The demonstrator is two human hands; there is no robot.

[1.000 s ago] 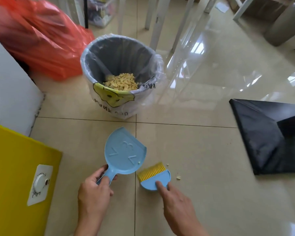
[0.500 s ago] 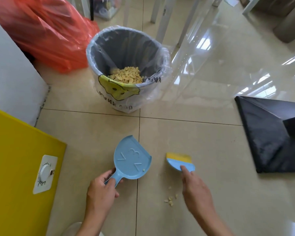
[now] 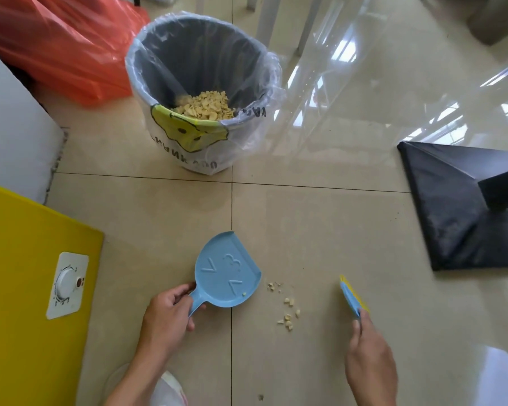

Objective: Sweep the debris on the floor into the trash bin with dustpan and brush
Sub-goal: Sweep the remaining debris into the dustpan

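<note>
Left hand [image 3: 167,315] curled tight round the stubby handle of the dustpan [image 3: 228,273]; right hand [image 3: 370,361] pinching the near end of the brush [image 3: 353,295] between thumb and fingers, brush edge-on to the camera, off to the right.

Crumbs [image 3: 286,310] lie loose on the floor [image 3: 320,230] between the two tools, just right of the pan's open lip, well left of the brush. One fleck sits inside the pan already.

Trash bin [image 3: 203,92] stands far centre, clear liner folded over the rim, a pale heap of similar bits at the bottom.

Handling, as judged: crumbs look dry, light, brittle; likely to skitter on glossy tile, so short soft strokes. Pan is thin moulded blue plastic, rigid, flat-bottomed with raised markings; best held at the handle, lip pressed flat to the tile. Brush: blue plastic back, yellow bristles, probably springy. Tiles smooth, reflective, with dark grout lines that may catch fragments.
</note>
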